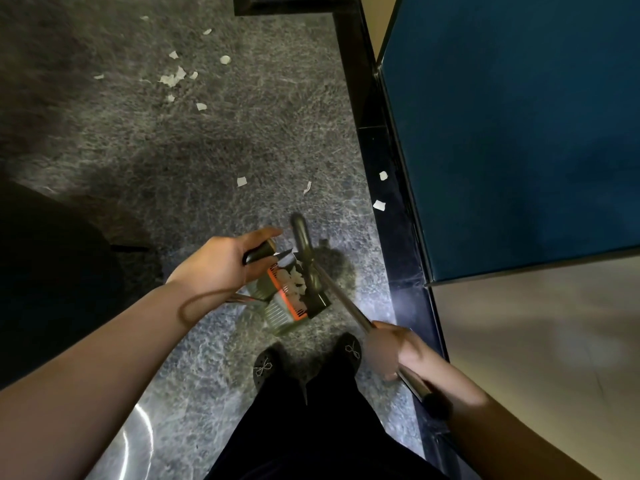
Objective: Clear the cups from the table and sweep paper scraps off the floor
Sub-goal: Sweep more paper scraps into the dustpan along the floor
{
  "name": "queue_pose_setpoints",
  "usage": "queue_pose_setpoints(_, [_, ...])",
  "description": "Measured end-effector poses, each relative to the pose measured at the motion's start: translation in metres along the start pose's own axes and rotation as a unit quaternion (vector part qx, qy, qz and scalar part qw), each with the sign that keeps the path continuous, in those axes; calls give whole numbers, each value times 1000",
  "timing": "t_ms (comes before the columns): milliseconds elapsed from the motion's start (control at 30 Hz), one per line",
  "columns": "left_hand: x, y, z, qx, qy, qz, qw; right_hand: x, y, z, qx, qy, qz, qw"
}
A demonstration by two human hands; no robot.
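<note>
The left hand (221, 261) curls its fingers round the black handle of an olive-green dustpan with orange comb teeth (287, 299), which holds white paper scraps (294, 282). The right hand (388, 355) grips the metal broom pole (346, 299). More torn white scraps (173, 77) lie on the grey speckled floor (104, 133).

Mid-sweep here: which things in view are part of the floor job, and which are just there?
Part of the job:
- dustpan, scraps already in it, handle gripped by left hand
- broom, pole gripped by right hand
- paper scraps on the floor, more near the black border strip

Just there:
- blue panel
- shoes
</note>
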State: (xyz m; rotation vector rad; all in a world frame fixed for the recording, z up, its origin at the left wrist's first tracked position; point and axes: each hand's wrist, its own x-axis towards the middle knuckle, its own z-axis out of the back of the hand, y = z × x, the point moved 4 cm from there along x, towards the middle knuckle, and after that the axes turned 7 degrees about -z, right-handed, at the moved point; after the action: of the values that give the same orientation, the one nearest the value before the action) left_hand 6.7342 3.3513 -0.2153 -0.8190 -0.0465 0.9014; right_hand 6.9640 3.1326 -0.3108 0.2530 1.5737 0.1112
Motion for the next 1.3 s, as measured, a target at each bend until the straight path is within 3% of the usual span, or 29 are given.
queue_pose_setpoints(100, [-8, 4, 2, -15, -3, -8, 1000, -14, -6, 9, 129, 32, -21, 991])
queue_pose_setpoints(300, [-29, 17, 21, -37, -21, 2, 999, -19, 3, 14, 170, -39, -10, 985])
queue_pose_setpoints(433, [-39, 28, 46, -15, -44, 0, 999, -2, 29, 13, 121, -74, 23, 990])
queue_pose_setpoints(600, [-46, 47, 65, -23, -41, 27, 999, 22, 50, 0, 91, -64, 20, 994])
queue_pose_setpoints(933, [-23, 78, 80, 13, -40, 30, 999, 45, 73, -57, 74, 5, -14, 997])
queue_pose_setpoints(1300, [-34, 96, 80, -8, -41, 28, 999, 28, 54, -112, 21, 83, -34, 996])
